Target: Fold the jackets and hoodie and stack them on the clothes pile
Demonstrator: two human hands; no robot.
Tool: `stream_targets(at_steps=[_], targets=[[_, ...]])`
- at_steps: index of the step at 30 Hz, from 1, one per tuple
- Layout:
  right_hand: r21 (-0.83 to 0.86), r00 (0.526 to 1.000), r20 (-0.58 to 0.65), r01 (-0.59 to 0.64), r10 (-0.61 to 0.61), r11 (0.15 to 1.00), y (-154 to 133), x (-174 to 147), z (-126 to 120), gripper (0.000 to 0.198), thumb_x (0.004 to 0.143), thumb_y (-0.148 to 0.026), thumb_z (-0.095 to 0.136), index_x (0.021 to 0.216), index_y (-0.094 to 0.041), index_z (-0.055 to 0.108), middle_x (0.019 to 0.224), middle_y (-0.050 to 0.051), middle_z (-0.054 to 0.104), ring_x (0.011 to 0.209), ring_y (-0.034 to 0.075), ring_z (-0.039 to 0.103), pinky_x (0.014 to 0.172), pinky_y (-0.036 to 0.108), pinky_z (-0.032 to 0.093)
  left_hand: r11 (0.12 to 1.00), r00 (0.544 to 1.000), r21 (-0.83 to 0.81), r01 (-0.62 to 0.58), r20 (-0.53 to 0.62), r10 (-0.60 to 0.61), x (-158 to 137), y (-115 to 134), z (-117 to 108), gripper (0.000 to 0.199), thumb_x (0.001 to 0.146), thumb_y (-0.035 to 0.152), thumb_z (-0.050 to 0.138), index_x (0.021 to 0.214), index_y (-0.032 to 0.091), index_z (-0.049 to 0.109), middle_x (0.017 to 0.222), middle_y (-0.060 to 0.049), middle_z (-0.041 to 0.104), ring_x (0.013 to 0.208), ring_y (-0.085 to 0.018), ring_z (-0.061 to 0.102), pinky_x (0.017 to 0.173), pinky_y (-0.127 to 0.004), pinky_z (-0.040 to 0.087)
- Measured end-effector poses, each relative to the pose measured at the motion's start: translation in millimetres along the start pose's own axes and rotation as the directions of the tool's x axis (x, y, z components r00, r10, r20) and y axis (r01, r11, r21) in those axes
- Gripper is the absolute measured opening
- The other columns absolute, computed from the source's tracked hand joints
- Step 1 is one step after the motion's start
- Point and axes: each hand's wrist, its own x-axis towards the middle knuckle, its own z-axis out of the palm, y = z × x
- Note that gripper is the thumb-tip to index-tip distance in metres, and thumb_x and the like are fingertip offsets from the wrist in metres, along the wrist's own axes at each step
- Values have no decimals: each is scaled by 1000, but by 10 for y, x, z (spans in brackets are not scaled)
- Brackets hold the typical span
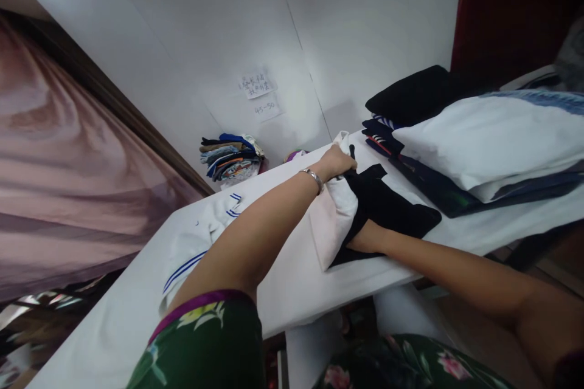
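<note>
A black and off-white garment [392,203] lies bunched on the white-covered table in front of me; its exact kind does not show. My left hand [337,161], with a silver bracelet at the wrist, is closed on the gathered fabric at the garment's far end. A pale flap [335,213] hangs toward me below that grip. My right hand [365,237] reaches in at the near edge against the black cloth, and its fingers are hidden by the fabric. Left of my arm, a white garment with blue stripes [187,255] lies spread out.
A stack of dark folded clothes [410,97] and a large white garment [497,134] occupy the table's right side. Another folded pile [232,158] stands by the wall, below handwritten paper notes [262,97]. A pink curtain [68,164] hangs at left. The table [292,292] has its near edge before me.
</note>
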Motion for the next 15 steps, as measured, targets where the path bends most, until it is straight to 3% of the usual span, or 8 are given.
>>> stream_targets(at_steps=[5, 7, 10, 12, 15], targets=[[-136, 994, 89, -54, 67, 989, 57, -362, -442, 34, 88, -37, 54, 111, -15, 67, 121, 17, 62, 125, 35, 46, 110, 64, 18, 992, 998, 123, 28, 50, -34, 78, 189, 162, 54, 61, 19, 72, 110, 2, 58, 96, -19, 69, 83, -25, 66, 66, -27, 48], [-74, 987, 93, -121, 128, 990, 94, -483, -602, 28, 89, -34, 53, 105, -17, 68, 117, 15, 65, 122, 32, 50, 111, 61, 21, 987, 996, 155, 36, 71, -47, 135, 275, 278, 55, 59, 18, 73, 109, 2, 58, 97, -21, 69, 87, -27, 66, 66, -27, 48], [178, 968, 28, -250, 249, 952, 181, -611, -750, 29, 88, -30, 51, 111, -23, 66, 118, 10, 65, 114, 28, 56, 107, 53, 35, 981, 990, 190, 39, 124, -63, 245, 369, 488, 53, 57, 17, 74, 107, 2, 61, 97, -22, 70, 91, -29, 66, 68, -28, 49], [417, 905, -33, -374, 424, 829, 262, -662, -786, 33, 86, -30, 52, 115, -24, 65, 116, 7, 67, 111, 27, 59, 101, 49, 44, 978, 987, 207, 29, 148, -60, 312, 397, 628, 52, 58, 17, 74, 106, 2, 62, 97, -22, 70, 93, -30, 66, 69, -29, 49], [775, 693, 28, -471, 721, 422, 374, -683, -796, 40, 80, -31, 60, 119, -25, 63, 113, 5, 68, 110, 27, 61, 95, 46, 50, 976, 985, 217, 6, 168, -44, 369, 399, 790, 56, 57, 16, 74, 110, 1, 60, 97, -23, 70, 94, -31, 66, 70, -29, 50]])
